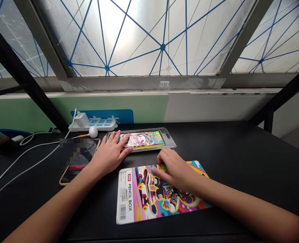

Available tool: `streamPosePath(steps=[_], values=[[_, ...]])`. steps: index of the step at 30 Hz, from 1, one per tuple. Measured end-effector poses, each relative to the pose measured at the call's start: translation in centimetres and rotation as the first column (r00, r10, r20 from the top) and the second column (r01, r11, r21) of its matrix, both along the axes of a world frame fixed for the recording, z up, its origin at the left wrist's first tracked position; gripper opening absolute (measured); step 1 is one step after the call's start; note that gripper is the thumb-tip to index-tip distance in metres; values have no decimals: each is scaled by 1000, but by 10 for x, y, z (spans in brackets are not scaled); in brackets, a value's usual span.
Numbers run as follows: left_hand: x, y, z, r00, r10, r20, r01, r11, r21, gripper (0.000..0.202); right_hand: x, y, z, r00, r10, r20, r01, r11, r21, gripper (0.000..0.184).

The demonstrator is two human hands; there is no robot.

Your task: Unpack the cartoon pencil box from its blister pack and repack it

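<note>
A clear plastic blister pack (170, 139) lies on the desk with a colourful pencil box (144, 139) inside, a cartoon figure on its face. My left hand (111, 152) rests on the pack's left part, fingers spread out. Nearer me is a bright printed backing card (162, 195), with "PENCIL BOX" and a barcode on its white left strip. My right hand (176, 168) is at the card's far edge, its fingers curled over the edge and its thumb on the printed face. The undersides of those fingers are hidden.
Left of my left hand, a phone (75, 167) lies on the black desk (240, 162). A white power strip (101, 124) with a charger and cable (30, 175) stands at the back. Black metal bars (25, 77) slant at both sides, before a window.
</note>
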State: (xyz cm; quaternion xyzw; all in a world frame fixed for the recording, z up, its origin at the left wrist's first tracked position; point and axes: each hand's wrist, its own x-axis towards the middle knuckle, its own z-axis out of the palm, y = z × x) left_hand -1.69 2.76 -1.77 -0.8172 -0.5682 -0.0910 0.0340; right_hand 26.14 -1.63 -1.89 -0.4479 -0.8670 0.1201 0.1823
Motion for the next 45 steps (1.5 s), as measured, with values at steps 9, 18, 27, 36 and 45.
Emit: streamPosePath(steps=[9,18,27,36,45], values=[[-3,-5,12,988,-54,148,72,990,-118,55,67,44,27,981,-191,13,191,974,-125,40],[5,-14,7,990,-114,86,121,989,-85,55,95,71,23,981,-187,59,196,943,-268,47],[8,-22,12,995,-82,60,86,993,-78,52,77,55,24,992,-115,59,129,910,-395,45],[5,-21,17,982,-155,106,174,965,-198,55,98,75,24,965,-253,70,258,860,-441,55],[-3,-18,21,975,-190,114,212,953,-219,56,108,77,34,951,-302,69,304,866,-396,54]])
